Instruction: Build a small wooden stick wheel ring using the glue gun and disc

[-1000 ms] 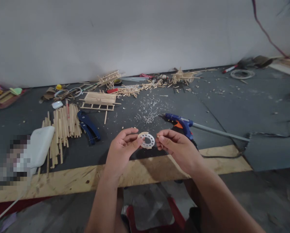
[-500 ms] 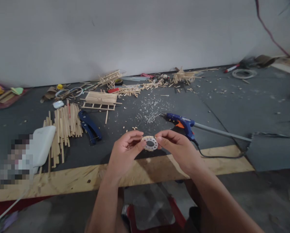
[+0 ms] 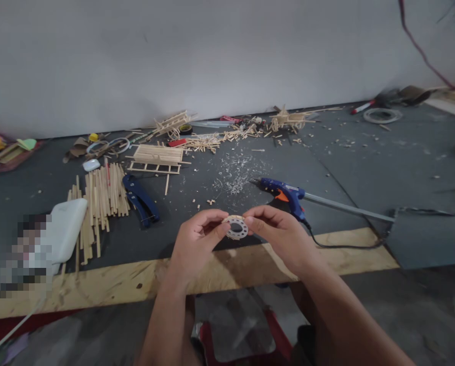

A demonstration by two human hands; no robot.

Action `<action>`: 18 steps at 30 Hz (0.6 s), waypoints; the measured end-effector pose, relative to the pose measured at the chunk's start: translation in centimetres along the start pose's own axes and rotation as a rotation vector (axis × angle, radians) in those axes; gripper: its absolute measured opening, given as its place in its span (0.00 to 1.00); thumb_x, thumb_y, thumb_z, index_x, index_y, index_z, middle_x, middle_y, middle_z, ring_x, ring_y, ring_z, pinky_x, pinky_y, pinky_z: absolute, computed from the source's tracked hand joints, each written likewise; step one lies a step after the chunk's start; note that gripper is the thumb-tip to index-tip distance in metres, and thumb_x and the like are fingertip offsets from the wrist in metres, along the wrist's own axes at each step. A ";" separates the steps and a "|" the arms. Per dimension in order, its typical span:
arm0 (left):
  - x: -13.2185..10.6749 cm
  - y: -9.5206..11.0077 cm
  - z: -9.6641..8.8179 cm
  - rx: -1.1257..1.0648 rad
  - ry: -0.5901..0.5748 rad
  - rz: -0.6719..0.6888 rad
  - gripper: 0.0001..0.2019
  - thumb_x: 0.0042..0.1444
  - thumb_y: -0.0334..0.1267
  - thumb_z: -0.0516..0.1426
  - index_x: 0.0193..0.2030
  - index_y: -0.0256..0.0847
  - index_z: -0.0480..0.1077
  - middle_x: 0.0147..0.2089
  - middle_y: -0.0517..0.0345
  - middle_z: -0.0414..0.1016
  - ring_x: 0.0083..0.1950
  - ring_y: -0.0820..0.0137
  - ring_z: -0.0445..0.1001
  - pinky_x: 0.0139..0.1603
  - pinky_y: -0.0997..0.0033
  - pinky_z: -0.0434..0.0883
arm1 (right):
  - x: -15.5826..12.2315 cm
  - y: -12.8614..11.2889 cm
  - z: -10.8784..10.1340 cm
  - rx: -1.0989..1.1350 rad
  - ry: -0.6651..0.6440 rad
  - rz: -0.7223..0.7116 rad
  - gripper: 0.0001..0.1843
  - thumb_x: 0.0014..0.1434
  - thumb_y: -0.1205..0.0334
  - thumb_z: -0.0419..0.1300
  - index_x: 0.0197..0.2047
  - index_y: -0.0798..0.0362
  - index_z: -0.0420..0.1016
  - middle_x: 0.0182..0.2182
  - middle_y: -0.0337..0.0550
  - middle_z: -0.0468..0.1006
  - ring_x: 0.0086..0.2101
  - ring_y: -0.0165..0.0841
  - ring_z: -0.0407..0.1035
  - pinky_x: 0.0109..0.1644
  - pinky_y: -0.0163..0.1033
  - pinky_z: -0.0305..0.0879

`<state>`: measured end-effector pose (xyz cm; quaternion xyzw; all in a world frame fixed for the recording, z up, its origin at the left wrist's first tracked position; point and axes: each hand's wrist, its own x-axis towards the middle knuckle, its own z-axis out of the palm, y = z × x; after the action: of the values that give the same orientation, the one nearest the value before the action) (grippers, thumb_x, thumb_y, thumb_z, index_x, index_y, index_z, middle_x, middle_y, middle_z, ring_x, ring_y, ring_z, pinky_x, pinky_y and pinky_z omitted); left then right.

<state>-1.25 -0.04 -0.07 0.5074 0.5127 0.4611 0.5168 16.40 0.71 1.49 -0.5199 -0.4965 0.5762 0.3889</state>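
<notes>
Between my two hands is a small pale ring [image 3: 244, 232] with a row of holes and what look like short wood pieces along its edge. My left hand [image 3: 196, 236] pinches its left side between thumb and fingers. On the opposite side my right hand [image 3: 278, 231] grips the rim with thumb and forefinger. The ring is held just above the table's near edge, tilted toward me. Beyond my right hand lies a blue glue gun [image 3: 284, 192] with a long glue stick in its back. Fingertips behind the ring are partly hidden.
Blue pliers-like cutters [image 3: 141, 201] lie beside a pile of thin wooden sticks [image 3: 103, 198] and a white power bank-like block [image 3: 70, 229]. Stick-built models, including a small cart frame [image 3: 156, 158], stand farther back. Glue scraps [image 3: 237, 173] and stick offcuts litter the middle.
The ring has tilted slightly in my fingers, and both hands keep their pinch on it. The things on the table have not moved.
</notes>
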 end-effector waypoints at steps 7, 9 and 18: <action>-0.1 0.1 0.2 0.045 0.003 -0.002 0.08 0.52 0.40 0.62 0.39 0.44 0.76 0.39 0.57 0.80 0.39 0.70 0.78 0.41 0.73 0.74 | 0.1 0.4 -0.2 -0.044 0.015 -0.032 0.09 0.55 0.53 0.62 0.33 0.50 0.76 0.31 0.38 0.78 0.33 0.31 0.70 0.40 0.36 0.65; -0.1 0.2 0.2 0.046 0.008 0.004 0.07 0.53 0.40 0.62 0.39 0.43 0.76 0.38 0.57 0.80 0.39 0.70 0.78 0.41 0.72 0.74 | 0.2 0.4 -0.2 -0.059 0.020 -0.039 0.09 0.55 0.53 0.62 0.33 0.50 0.76 0.31 0.38 0.78 0.33 0.31 0.70 0.39 0.36 0.65; -0.2 0.3 0.4 0.061 0.036 0.025 0.07 0.52 0.39 0.62 0.38 0.43 0.76 0.38 0.56 0.81 0.38 0.68 0.78 0.41 0.70 0.74 | 0.1 0.2 -0.2 -0.077 0.027 -0.065 0.08 0.54 0.55 0.63 0.33 0.49 0.77 0.32 0.39 0.79 0.35 0.32 0.72 0.40 0.37 0.67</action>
<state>-0.81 -0.23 0.24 0.5208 0.5294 0.4607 0.4861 16.63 0.76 1.26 -0.5260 -0.5293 0.5367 0.3939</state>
